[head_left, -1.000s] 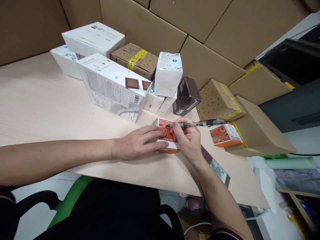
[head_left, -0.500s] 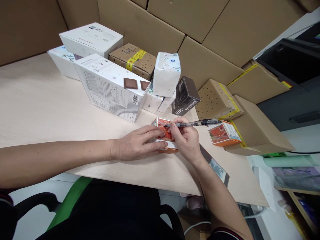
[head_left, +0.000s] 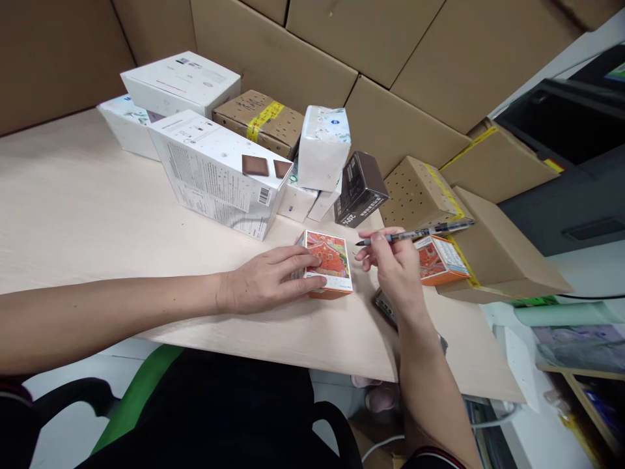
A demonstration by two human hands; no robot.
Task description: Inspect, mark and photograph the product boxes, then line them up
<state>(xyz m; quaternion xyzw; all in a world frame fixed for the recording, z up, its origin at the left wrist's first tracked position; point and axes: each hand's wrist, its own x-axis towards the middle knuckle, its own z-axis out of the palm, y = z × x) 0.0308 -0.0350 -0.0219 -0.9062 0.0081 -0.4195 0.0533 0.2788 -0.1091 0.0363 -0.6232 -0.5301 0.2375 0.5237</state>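
Note:
A small orange-and-white box (head_left: pixel 338 259) with a colourful picture on its top lies near the table's front edge. My left hand (head_left: pixel 266 280) grips it from the left, with fingers laid across the top; the thumb is hidden. Off to the right of this box, my right hand (head_left: pixel 398 270) holds a pen (head_left: pixel 442 228) between thumb and fingers. The tip points left and is apart from the box. Under the right wrist lies a dark flat box (head_left: pixel 385 309), partly covered. A second orange box (head_left: pixel 442 260) stands just beyond the right hand.
Behind the hands stand a large white box (head_left: pixel 215 176), a taped cardboard box (head_left: pixel 258 120), tissue packs (head_left: pixel 323 146) and a dark brown box (head_left: pixel 362 189). More cardboard boxes (head_left: pixel 422 192) stand at the right, below a dark monitor (head_left: pixel 561 124). Cardboard panels line the back.
My right hand has moved right with the pen, lifting its tip off the small box and uncovering the picture. My left hand stays on the box.

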